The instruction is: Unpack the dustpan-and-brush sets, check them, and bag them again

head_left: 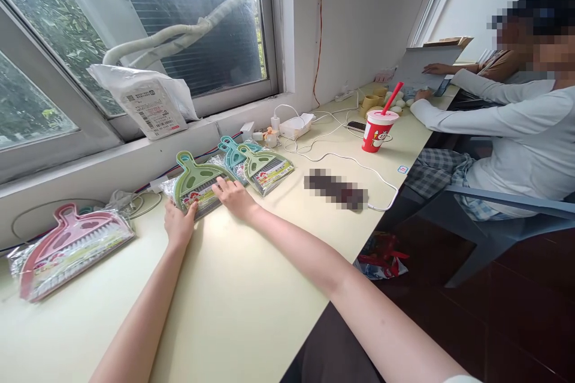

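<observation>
A green dustpan and brush set [193, 181] in clear plastic wrap lies near the window wall, between my two hands. My left hand [178, 222] grips its lower left corner, with the thumb on the front and the fingers partly hidden behind. The fingers of my right hand [234, 196] are bent over its right end, closed on it. Just behind and to the right lie another green set [263, 166] and a blue set [231, 152], partly covered by it. Off to the left, a pink set [74, 245] in similar wrap rests on the table [215, 305].
A red cup [376, 131] with a straw stands right of centre, near white cables and a blurred dark object [335, 188]. A paper-wrapped package [153, 111] leans on the sill. Two people sit along the table at the right, one on a blue-grey chair [489, 239].
</observation>
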{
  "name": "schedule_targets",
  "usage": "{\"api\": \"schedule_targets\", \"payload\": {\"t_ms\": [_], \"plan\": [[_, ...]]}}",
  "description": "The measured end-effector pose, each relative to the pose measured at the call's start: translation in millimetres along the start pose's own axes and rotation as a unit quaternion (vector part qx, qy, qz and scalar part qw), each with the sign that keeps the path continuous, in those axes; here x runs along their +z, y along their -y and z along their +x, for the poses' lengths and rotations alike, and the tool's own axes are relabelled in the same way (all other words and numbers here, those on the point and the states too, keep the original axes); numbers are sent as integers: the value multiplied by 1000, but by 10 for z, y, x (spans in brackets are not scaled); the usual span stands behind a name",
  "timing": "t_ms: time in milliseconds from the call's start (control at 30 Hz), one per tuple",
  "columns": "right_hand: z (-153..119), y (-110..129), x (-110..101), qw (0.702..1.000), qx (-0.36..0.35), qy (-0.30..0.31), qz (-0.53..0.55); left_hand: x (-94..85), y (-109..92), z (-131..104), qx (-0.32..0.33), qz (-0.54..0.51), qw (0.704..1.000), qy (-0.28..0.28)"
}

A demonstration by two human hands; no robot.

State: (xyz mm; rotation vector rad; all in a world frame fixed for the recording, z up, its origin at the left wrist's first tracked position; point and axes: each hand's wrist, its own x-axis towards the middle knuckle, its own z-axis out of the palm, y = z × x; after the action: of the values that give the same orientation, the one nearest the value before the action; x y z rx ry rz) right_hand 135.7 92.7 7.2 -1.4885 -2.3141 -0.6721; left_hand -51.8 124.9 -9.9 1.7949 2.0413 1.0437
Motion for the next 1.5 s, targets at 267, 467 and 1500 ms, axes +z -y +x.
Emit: {"api": "schedule_targets", "payload": {"t_ms": [267,467,1500], "plan": [[3,29,39,996,-70,54,24,8,-4,-5,4,-5,1000,-5],[-18,27,55,997,-47,59,28,12,0,-8,6,-8,1000,-5],[137,25,254,949,134,160,235,58,-220,12,-65,24,997,-27]]}}
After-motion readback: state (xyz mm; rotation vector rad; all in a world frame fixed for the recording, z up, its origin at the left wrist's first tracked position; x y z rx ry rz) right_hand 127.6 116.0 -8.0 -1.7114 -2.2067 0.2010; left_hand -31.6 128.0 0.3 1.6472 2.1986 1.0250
